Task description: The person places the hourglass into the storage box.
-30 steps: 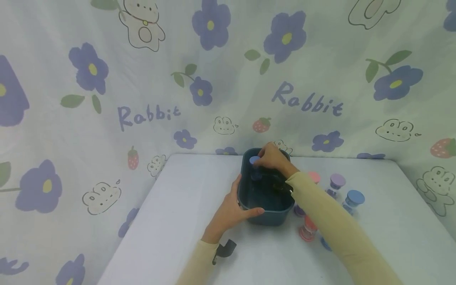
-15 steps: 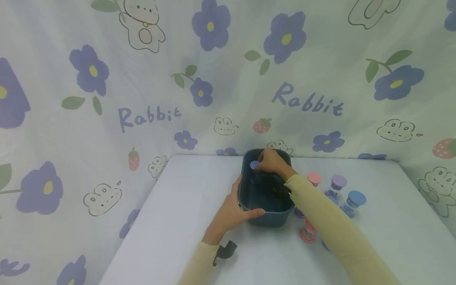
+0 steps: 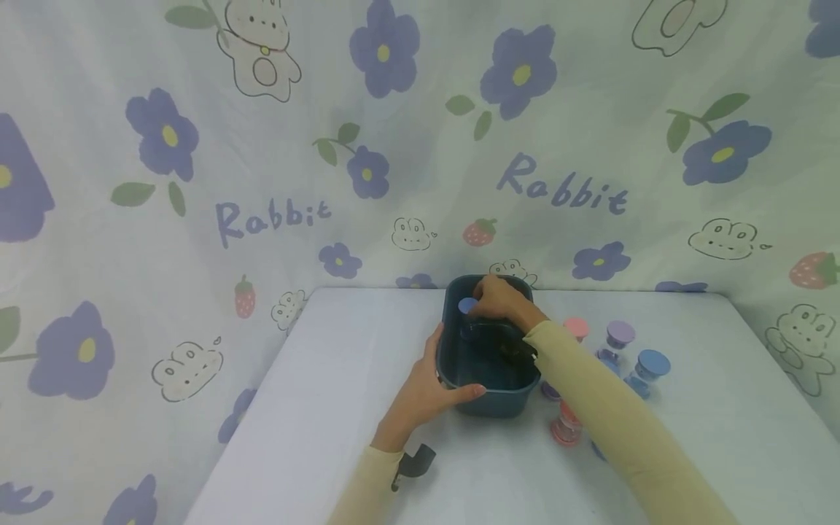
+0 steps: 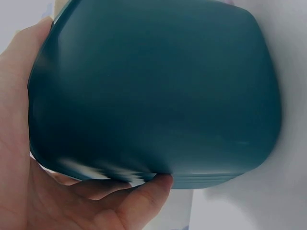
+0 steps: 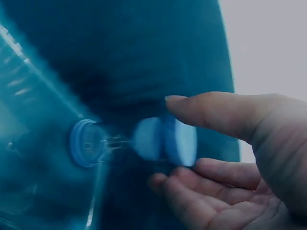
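A dark teal plastic bin (image 3: 496, 405) stands near the back of the white table. My left hand (image 3: 420, 390) grips its near left corner, thumb over the front rim and fingers along the outer side; in the left wrist view the fingers curl against the bin wall (image 4: 163, 96). Inside the bin, my right hand (image 3: 502, 300) pinches the top cap of a blue-capped hourglass (image 3: 467, 306). The right wrist view shows the thumb and fingers on either side of the cap (image 5: 182, 141), with the hourglass's other end by the bin floor.
Right of the bin stand several more hourglasses: a pink-capped one (image 3: 576, 328), a purple one (image 3: 620, 334), a blue one (image 3: 651, 364) and a red one (image 3: 566, 426). My right sleeve (image 3: 604, 408) partly hides others. A patterned curtain (image 3: 420, 146) hangs behind the table.
The right hand has lowered the blue hourglass slightly deeper into the bin, then stayed nearly still. The left hand has kept its hold on the bin.
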### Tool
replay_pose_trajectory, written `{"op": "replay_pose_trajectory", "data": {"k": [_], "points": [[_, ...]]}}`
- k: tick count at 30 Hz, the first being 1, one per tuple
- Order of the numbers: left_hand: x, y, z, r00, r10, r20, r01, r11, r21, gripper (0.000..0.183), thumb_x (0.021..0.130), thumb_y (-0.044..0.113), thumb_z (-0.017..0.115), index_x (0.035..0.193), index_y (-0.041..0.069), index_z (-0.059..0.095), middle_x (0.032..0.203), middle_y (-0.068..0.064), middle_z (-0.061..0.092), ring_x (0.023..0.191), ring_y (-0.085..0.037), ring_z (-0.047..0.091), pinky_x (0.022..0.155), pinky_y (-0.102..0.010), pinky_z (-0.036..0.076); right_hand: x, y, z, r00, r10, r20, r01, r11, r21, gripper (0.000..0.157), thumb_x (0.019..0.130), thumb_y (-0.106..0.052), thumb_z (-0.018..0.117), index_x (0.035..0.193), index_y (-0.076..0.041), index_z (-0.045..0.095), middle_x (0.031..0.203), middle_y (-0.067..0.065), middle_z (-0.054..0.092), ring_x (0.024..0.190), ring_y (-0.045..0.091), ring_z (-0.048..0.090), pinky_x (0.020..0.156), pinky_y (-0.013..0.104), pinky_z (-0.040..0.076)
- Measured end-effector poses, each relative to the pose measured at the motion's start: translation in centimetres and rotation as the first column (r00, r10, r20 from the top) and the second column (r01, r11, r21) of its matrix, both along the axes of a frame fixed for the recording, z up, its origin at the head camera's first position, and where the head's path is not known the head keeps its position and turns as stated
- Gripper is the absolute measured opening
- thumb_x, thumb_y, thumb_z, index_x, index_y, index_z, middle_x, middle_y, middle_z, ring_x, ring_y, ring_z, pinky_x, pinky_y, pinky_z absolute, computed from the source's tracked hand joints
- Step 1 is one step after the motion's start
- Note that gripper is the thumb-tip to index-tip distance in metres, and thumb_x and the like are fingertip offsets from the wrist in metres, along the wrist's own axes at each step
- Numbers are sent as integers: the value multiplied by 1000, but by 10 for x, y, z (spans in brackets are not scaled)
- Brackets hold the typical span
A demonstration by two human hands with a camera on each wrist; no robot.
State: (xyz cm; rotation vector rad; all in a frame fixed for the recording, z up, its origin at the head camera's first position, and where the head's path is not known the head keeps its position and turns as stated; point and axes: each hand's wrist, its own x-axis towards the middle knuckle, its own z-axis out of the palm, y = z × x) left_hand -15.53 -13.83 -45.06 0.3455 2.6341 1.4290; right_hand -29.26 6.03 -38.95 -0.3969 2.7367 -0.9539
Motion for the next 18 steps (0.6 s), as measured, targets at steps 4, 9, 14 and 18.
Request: {"op": "replay_pose_trajectory", "data": {"k": [4,9,14,18], "points": [[1,1,1,1000,2,4,-2,1000,2,129,71,68,85,166,35,5,173,3,26,156,-27,35,123,-61,36,2,10,14,999,20,-32,-21,1000,-23,64,84,-28,84,134,5,61,131,24,68,116,38,68,103,51,58],[1,1,2,1000,0,17,0,1000,6,128,72,67,85,166,34,5,173,1,25,156,-30,35,122,-63,35,20,28,45,996,35,-83,-49,983,-176,58,89,-23,81,137,4,61,138,25,64,128,42,64,107,54,55],[2,2,3,1000,6,16,-6,1000,0,129,71,68,85,166,33,5,173,0,25,156,-31,35,121,-65,35,47,56,69,988,10,-153,-54,957,-284,49,92,-23,79,133,-2,65,134,22,67,126,40,66,103,56,56],[0,2,2,1000,8,11,-8,1000,4,130,70,67,86,166,33,5,173,0,26,156,-30,35,122,-64,36,72,84,78,981,-35,-189,-26,950,-311,44,94,-25,76,132,-5,64,133,19,67,125,39,67,103,55,57]]}}
